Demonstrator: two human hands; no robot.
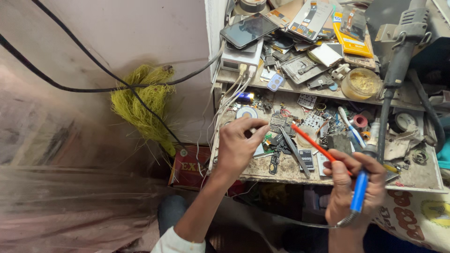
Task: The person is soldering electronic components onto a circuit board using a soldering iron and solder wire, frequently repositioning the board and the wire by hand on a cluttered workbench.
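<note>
Soldering iron (362,185) with a smooth blue handle sits in the right hand (356,187), low on the right side of the picture. That hand's grip is closed tight around the handle, and it also pinches a thin orange stick (313,143) that slants up and left over the tabletop (422,178). A springy metal coil comes out of the bottom of the blue handle.

The left hand (238,146) is over the front edge of the tabletop. Its fingers (253,136) are curled and pinched together on something small; what it is cannot be seen.

Between the two hands lie small flat circuit boards (279,124), dark metal tweezers (295,152) and many tiny bits. The tabletop looks dusty and scratched. On the shelf above rest a shiny black phone (248,29), a white box (240,58) with white cables, and a round jar (361,83) of yellow paste. To the left, a fluffy yellow broom (140,107) leans by the pale wall, crossed by a black wire.
</note>
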